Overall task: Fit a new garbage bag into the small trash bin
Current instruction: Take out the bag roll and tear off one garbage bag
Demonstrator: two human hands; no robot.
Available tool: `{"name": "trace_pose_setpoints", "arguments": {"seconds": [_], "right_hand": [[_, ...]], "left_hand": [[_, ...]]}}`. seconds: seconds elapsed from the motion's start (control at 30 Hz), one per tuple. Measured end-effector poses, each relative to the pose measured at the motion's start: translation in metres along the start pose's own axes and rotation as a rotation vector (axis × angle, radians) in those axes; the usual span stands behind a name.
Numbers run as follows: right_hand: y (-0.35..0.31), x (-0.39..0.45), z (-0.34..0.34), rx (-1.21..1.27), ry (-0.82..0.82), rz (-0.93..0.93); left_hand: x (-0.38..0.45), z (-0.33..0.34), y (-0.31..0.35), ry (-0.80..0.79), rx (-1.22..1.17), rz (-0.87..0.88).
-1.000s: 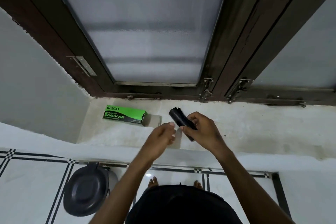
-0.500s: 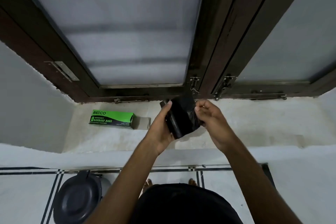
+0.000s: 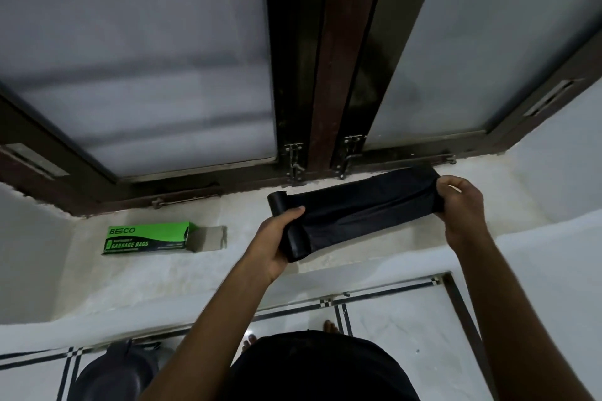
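A black roll of garbage bags [image 3: 286,225] is held over the white window sill, with my left hand [image 3: 277,238] wrapped around it. One black bag [image 3: 365,208] is pulled out flat from the roll toward the right. My right hand [image 3: 459,205] pinches the bag's free end. The small dark trash bin [image 3: 114,374] with its lid on stands on the tiled floor at the lower left, partly cut off by the frame.
A green and black garbage bag box [image 3: 146,239] lies open-ended on the sill [image 3: 163,273] at the left. Dark wooden window frames [image 3: 322,75] with frosted panes and metal latches [image 3: 294,163] rise behind the sill. My bare feet show on the floor below.
My hands have moved apart: the right hand drew the bag's end to the right, and a length of bag has unrolled from the roll in my left hand.
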State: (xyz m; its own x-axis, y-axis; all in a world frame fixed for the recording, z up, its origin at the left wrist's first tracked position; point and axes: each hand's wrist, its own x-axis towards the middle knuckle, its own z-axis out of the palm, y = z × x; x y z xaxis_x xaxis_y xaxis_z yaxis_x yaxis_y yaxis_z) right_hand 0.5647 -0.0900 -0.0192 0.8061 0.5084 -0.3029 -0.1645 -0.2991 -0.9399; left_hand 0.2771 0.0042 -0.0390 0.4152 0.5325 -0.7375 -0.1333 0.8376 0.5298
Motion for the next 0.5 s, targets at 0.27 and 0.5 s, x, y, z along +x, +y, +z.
{"name": "trace_pose_setpoints", "arguments": {"seconds": [0.27, 0.5], "right_hand": [[0.003, 0.039, -0.039, -0.430, 0.421, -0.072], [0.005, -0.035, 0.049, -0.559, 0.045, -0.689]], "left_hand": [[0.012, 0.021, -0.010, 0.062, 0.142, 0.052], [0.011, 0.050, -0.014, 0.003, 0.182, 0.041]]}}
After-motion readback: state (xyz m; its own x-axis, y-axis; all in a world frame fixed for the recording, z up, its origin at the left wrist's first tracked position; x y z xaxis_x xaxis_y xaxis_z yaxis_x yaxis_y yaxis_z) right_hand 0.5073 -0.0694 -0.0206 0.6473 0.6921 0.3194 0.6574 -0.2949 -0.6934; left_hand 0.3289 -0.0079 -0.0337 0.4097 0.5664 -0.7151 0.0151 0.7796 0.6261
